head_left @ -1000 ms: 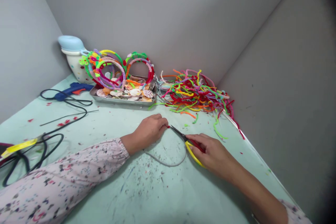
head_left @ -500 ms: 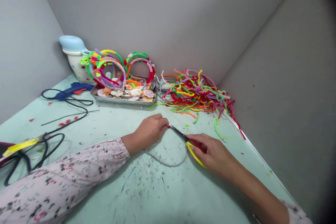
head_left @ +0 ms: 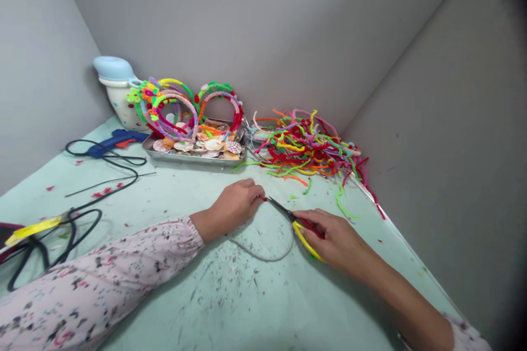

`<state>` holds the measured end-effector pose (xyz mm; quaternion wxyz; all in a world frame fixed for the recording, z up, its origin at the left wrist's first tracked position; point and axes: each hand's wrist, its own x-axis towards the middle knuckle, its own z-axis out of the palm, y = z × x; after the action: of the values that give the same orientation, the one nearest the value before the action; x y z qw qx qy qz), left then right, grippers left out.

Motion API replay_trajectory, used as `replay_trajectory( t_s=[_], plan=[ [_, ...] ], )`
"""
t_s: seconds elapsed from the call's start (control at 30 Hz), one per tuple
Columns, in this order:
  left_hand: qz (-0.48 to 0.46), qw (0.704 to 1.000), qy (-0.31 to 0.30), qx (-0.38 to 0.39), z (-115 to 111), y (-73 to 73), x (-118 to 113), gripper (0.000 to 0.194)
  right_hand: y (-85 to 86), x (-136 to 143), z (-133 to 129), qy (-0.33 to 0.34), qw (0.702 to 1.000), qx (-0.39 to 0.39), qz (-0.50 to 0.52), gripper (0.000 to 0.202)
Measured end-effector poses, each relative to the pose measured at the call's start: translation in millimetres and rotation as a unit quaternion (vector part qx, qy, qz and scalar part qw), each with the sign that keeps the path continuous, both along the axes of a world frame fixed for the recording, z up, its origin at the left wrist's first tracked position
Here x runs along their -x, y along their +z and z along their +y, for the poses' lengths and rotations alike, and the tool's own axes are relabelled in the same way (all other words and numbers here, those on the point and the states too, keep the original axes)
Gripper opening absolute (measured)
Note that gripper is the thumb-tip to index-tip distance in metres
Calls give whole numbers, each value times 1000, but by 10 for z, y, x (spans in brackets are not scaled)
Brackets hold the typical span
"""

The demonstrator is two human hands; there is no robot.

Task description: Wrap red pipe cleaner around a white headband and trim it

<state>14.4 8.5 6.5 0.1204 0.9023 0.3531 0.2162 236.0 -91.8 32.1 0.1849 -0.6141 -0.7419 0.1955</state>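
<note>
My left hand (head_left: 235,205) is closed, its thumb and finger pinching a small red fuzzy piece (head_left: 265,199) over the middle of the table. In my right hand (head_left: 335,238) is a pair of scissors (head_left: 305,237) with red and yellow handles and dark blades. The blade tips point left and lie right beside the red piece; whether they touch it is too small to tell. A thin grey curved band (head_left: 265,259) lies on the table between and below my hands, with its upper right end close to the scissors.
Behind my hands, a metal tray (head_left: 193,160) holds shells and colourful hoops. To its right lies a heap of fuzzy stems (head_left: 308,145). A blue glue gun (head_left: 117,140), black cables (head_left: 99,211) and a white cup with blue lid (head_left: 123,93) are at the left. Grey walls enclose the table.
</note>
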Motion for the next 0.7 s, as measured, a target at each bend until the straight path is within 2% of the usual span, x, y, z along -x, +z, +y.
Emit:
replay_trajectory(
  t_s=[0.7],
  plan=[
    [5, 1000, 0, -3, 12, -14, 3, 20, 2, 15, -34, 11, 1000, -11, -23, 35]
  ],
)
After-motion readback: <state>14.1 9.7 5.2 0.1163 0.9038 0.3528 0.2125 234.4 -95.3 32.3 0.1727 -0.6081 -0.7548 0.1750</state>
